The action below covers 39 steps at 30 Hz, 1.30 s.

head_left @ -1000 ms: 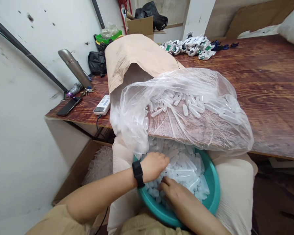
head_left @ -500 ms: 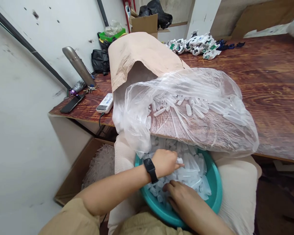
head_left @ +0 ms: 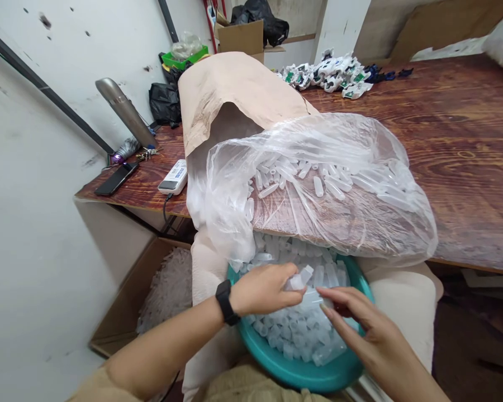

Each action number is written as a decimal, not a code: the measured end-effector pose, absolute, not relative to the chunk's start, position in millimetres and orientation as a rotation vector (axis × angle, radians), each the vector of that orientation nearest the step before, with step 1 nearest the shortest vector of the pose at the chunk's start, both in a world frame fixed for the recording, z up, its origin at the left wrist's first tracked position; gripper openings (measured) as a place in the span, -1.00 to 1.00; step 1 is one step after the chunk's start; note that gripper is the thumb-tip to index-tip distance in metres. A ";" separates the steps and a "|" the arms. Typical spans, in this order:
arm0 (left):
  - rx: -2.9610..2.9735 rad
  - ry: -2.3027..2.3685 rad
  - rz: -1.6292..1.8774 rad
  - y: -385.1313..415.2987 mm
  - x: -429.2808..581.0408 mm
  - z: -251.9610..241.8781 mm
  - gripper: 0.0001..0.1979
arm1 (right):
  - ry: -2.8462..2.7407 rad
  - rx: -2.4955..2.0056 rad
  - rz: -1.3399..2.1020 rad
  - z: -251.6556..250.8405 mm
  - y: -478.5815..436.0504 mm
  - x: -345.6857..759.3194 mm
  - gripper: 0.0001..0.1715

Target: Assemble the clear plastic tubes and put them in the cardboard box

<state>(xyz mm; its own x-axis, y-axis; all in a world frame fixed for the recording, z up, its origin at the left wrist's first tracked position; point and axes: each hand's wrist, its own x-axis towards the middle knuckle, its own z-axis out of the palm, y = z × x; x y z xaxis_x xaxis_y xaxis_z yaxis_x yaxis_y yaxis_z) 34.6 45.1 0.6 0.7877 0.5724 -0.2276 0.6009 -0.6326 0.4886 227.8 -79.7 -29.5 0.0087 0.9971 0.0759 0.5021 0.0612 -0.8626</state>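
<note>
A teal basin [head_left: 251,349] in my lap is heaped with small translucent plastic tubes [head_left: 291,332]. My left hand [head_left: 268,287], with a black watch on its wrist, is closed around a few of these tubes, whose ends stick out past the thumb and fingers. Just to its right, my right hand [head_left: 358,321] pinches what looks like one translucent tube between thumb and fingertips; the piece is partly hidden and blurred. Both hands are above the pile, close together but apart. Over the basin's far rim hangs a clear plastic bag [head_left: 302,215] with more tubes inside.
A beige paper sack [head_left: 243,84] lies on the wooden table [head_left: 465,139] behind the bag. A phone [head_left: 116,178], a white device [head_left: 174,177] on a cable and a metal flask [head_left: 126,111] are at left. Below stands a cardboard box [head_left: 121,304] of clear pieces.
My right hand has lifted out of the pile and moved right, with a tube at its fingertips. My left hand has turned, showing the tubes it holds. The view has shifted slightly.
</note>
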 end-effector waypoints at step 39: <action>2.401 0.598 0.096 -2.7 0.2 4.0 -0.75 | -2.026 -1.590 0.774 -18.2 -105.8 221.0 -0.73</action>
<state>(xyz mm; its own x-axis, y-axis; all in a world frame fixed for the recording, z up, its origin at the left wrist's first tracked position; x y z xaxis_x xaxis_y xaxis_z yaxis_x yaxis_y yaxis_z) 0.2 -2.7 4.0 0.8932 0.4421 -0.0815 0.3940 -0.6826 0.6155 221.0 -105.8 -18.2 -0.2354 0.9719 0.0062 0.7202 0.1787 -0.6704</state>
